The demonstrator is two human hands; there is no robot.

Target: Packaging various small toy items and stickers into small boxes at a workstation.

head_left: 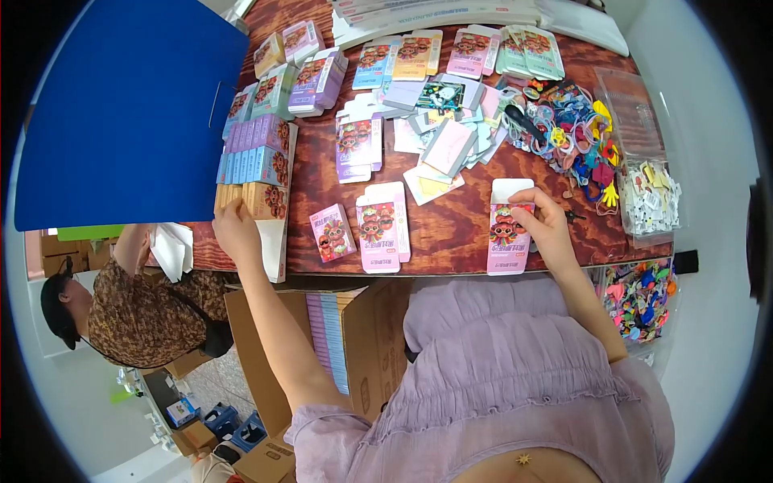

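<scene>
My left hand (236, 231) is at the near end of a packed row, its fingers closed over the top edge of the small orange boxes (266, 200). The fingertips are partly hidden there. With thumb and fingertips, my right hand (546, 224) pinches a flat pink carton (507, 256) with a white top flap, lying at the table's front edge. Between my hands lie a filled pink box (332, 233) and another flattened pink carton (380, 233). Purple boxes (251, 135) and blue boxes (248, 166) stand behind the orange ones in the row.
Loose cards and booklets (451, 149) are piled mid-table, beside a heap of colourful bands and charms (572, 137). A clear plastic tray (636, 88) holds small white pieces. A big blue panel (129, 113) stands at left. An open cardboard carton (366, 346) sits below; another person (153, 310) works at left.
</scene>
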